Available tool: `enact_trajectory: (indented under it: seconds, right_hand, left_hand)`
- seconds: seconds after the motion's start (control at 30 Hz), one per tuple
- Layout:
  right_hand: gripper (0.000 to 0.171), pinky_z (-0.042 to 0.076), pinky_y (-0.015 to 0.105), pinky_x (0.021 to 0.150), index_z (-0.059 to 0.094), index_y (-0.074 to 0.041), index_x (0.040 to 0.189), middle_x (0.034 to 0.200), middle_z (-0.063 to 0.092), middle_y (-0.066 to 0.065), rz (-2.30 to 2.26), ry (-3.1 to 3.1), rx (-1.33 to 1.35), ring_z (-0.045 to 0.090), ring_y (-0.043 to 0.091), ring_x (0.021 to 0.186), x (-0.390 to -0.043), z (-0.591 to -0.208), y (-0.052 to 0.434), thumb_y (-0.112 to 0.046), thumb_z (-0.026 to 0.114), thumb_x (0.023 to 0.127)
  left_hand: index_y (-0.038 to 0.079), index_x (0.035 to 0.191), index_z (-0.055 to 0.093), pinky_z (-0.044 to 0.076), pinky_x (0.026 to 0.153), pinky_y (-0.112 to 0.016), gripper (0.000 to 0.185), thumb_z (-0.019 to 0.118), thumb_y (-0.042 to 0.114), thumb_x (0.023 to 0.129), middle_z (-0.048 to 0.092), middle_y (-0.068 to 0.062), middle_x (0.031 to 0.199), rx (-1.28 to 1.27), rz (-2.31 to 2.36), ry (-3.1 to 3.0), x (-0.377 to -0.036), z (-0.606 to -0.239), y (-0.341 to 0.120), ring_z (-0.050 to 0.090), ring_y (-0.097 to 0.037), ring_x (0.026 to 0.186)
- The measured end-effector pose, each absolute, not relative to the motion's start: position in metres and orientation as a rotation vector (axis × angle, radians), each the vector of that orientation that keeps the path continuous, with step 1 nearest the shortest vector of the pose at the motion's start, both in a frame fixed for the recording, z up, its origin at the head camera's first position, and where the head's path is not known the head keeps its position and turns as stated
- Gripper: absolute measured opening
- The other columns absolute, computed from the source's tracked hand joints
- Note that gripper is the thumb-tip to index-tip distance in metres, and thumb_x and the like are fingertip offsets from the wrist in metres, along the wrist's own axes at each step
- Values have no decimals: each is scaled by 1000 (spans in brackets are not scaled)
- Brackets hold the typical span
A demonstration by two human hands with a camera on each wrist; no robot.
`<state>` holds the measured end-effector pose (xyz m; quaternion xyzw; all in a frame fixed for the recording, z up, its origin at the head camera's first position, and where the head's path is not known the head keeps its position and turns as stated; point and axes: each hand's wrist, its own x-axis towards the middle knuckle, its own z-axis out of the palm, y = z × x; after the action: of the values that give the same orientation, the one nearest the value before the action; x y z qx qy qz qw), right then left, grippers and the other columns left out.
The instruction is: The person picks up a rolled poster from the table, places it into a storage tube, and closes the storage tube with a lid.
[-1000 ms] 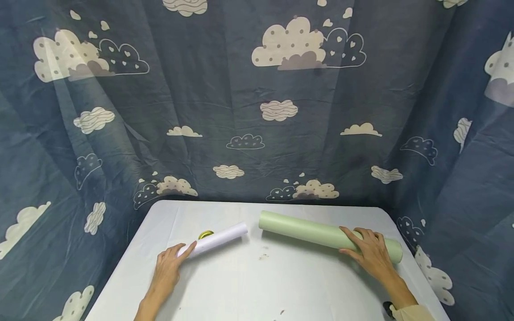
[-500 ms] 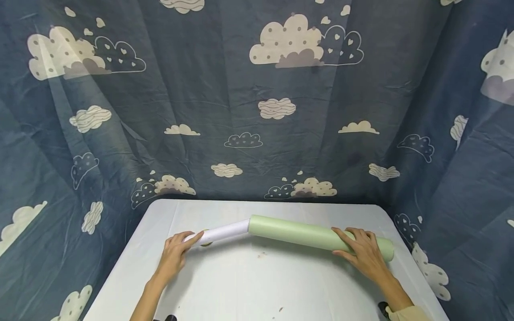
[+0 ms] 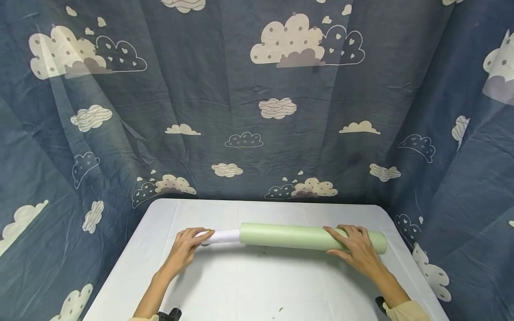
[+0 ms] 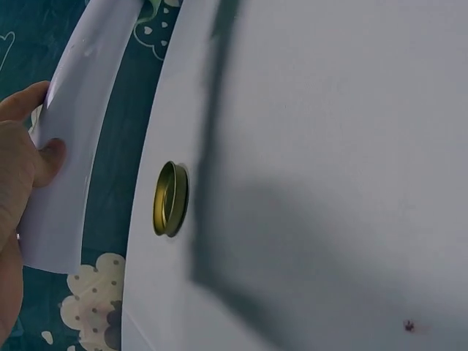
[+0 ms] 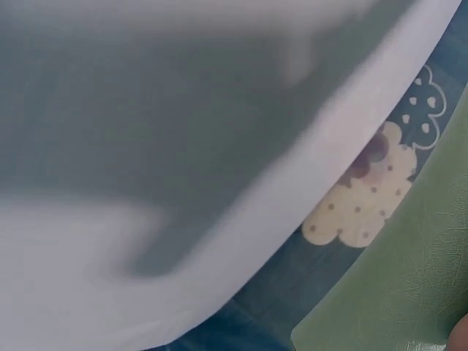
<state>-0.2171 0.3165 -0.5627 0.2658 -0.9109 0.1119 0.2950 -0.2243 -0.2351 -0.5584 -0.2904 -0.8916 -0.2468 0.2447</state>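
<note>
A long pale green tube (image 3: 297, 236) is held level above the white table (image 3: 257, 285). A thinner white paper roll (image 3: 225, 236) sticks out of the tube's left mouth, with its right part hidden inside. My left hand (image 3: 186, 246) grips the roll's left end; the left wrist view shows the thumb (image 4: 51, 157) pressed on the white roll (image 4: 73, 139). My right hand (image 3: 352, 248) wraps over the tube near its right end. The right wrist view shows only a strip of the green tube (image 5: 409, 285), blurred.
A small gold ring-shaped lid (image 4: 170, 199) lies on the table (image 4: 329, 146) under the roll's left end. A blue curtain with cloud prints (image 3: 257, 111) encloses the table at the back and both sides. Small dark specks (image 3: 281, 308) mark the near tabletop.
The roll and the tube lay apart at an angle. Both hands brought them into line, and the white roll has slid into the tube's left end, leaving less of it showing.
</note>
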Motion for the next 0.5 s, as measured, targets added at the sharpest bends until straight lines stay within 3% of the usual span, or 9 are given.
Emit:
enact_trajectory:
  seconds: [0.17, 0.5]
  right_hand:
    - [75, 42, 60, 95, 61, -29, 144, 118, 69, 14, 286, -2452, 746, 64, 35, 110, -219, -556, 304, -53, 81, 76]
    - [72, 44, 58, 93, 62, -29, 144, 116, 70, 12, 280, -2390, 817, 65, 33, 108, -219, -556, 283, -62, 74, 81]
  left_hand:
    - [21, 129, 74, 46, 99, -62, 55, 72, -10, 84, 72, -11, 121, -813, -690, -2467, -225, -553, -224, 65, -32, 113]
    - [22, 132, 73, 48, 99, -61, 61, 70, -14, 84, 72, -12, 121, -832, -660, -2484, -224, -554, -206, 65, -31, 114]
